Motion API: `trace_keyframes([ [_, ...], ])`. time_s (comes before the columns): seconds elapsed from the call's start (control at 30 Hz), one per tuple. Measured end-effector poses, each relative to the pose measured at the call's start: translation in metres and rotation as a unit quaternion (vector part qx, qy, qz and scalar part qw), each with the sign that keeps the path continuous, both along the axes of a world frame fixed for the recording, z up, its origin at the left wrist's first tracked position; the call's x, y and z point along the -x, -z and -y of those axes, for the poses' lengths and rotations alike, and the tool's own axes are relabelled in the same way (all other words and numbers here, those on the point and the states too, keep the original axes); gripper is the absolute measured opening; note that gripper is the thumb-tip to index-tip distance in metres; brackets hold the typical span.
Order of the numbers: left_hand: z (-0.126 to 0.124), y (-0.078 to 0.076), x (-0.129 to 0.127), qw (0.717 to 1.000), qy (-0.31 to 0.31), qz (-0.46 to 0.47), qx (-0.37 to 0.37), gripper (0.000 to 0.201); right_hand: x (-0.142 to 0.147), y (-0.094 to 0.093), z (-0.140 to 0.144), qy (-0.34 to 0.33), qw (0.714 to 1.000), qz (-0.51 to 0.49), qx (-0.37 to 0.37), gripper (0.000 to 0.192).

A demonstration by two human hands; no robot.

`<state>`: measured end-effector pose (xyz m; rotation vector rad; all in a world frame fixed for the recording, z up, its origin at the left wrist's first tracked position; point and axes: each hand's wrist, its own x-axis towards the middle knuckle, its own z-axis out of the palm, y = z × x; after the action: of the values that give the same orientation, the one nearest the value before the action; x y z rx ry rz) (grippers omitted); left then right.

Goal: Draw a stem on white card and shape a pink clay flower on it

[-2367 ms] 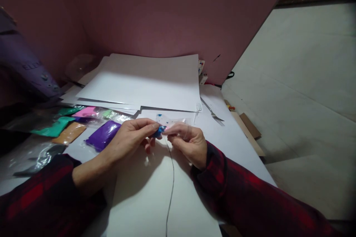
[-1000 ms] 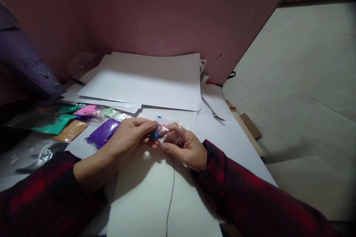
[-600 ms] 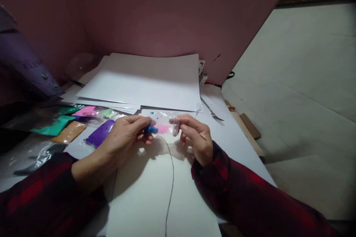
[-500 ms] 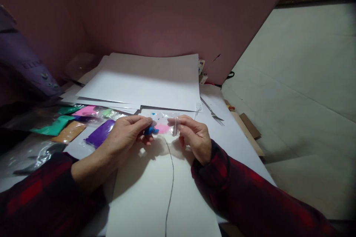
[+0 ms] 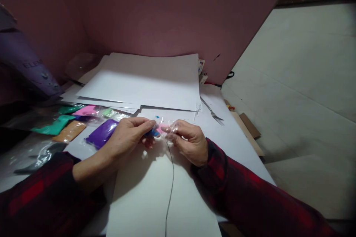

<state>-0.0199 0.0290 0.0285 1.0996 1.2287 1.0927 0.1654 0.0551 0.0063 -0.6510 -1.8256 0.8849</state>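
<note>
A small clear plastic bag is stretched between my two hands above a white sheet. Pink clay-like material and a blue lump show through it. My left hand pinches the bag's left side by the blue lump. Thumb and fingers of my right hand are closed on its right side, fingertips close to the pink. A dark wavy line runs down the sheet below my hands.
Packets of coloured material lie on the left, among them a purple packet and an orange packet. Large white sheets are stacked at the back. A metal fork lies at right, and a purple box stands at far left.
My right hand has moved left, closer to my left hand. Its fingers now reach the pink material, and the bag is more bunched. My left hand has shifted slightly right.
</note>
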Motion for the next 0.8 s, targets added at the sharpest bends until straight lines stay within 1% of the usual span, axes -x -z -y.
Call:
trace_keyframes([
  [0.03, 0.0, 0.0, 0.0, 1.0, 0.006, -0.005, 0.003, 0.027, 0.0, 0.0, 0.001, 0.008, 1.0, 0.0, 0.0, 0.011],
  [0.13, 0.001, -0.001, 0.0, 1.0, 0.013, -0.027, 0.005, 0.027, 0.0, 0.001, 0.001, 0.005, 0.999, -0.012, 0.03, 0.015],
  [0.17, 0.001, -0.001, 0.0, 0.999, 0.012, -0.034, 0.002, 0.028, 0.0, 0.002, 0.001, -0.004, 0.999, -0.011, 0.031, 0.02],
  [0.23, 0.001, -0.002, 0.0, 0.999, 0.01, -0.041, -0.003, 0.028, -0.001, 0.003, 0.0, -0.021, 1.0, 0.01, 0.009, 0.035],
  [0.3, 0.0, -0.002, 0.0, 0.999, 0.011, -0.038, -0.003, 0.027, -0.001, 0.003, 0.0, -0.026, 0.999, 0.041, -0.019, 0.041],
  [0.37, 0.0, -0.002, 0.0, 0.999, 0.01, -0.033, -0.001, 0.027, -0.001, 0.002, 0.0, -0.018, 0.998, 0.058, -0.033, 0.032],
  [0.47, 0.0, -0.003, -0.001, 0.999, 0.022, -0.039, 0.003, 0.028, -0.001, 0.002, -0.001, 0.007, 0.998, 0.049, -0.04, 0.012],
  [0.53, 0.001, -0.004, -0.001, 0.998, 0.035, -0.051, 0.002, 0.029, -0.001, 0.005, -0.001, 0.021, 0.999, 0.033, -0.037, 0.008],
  [0.6, 0.002, -0.004, -0.001, 0.997, 0.04, -0.064, -0.003, 0.029, -0.001, 0.008, -0.002, 0.019, 0.999, 0.023, -0.031, 0.014],
  [0.67, 0.002, -0.004, -0.002, 0.997, 0.038, -0.071, -0.008, 0.03, -0.001, 0.011, -0.003, 0.007, 0.999, 0.026, -0.026, 0.029],
  [0.73, 0.001, -0.003, -0.001, 0.997, 0.037, -0.072, -0.011, 0.03, -0.002, 0.011, -0.003, -0.008, 0.999, 0.044, -0.025, 0.038],
  [0.8, 0.001, -0.002, 0.0, 0.997, 0.022, -0.078, -0.019, 0.03, -0.002, 0.009, -0.002, -0.008, 0.997, 0.065, -0.037, 0.036],
])
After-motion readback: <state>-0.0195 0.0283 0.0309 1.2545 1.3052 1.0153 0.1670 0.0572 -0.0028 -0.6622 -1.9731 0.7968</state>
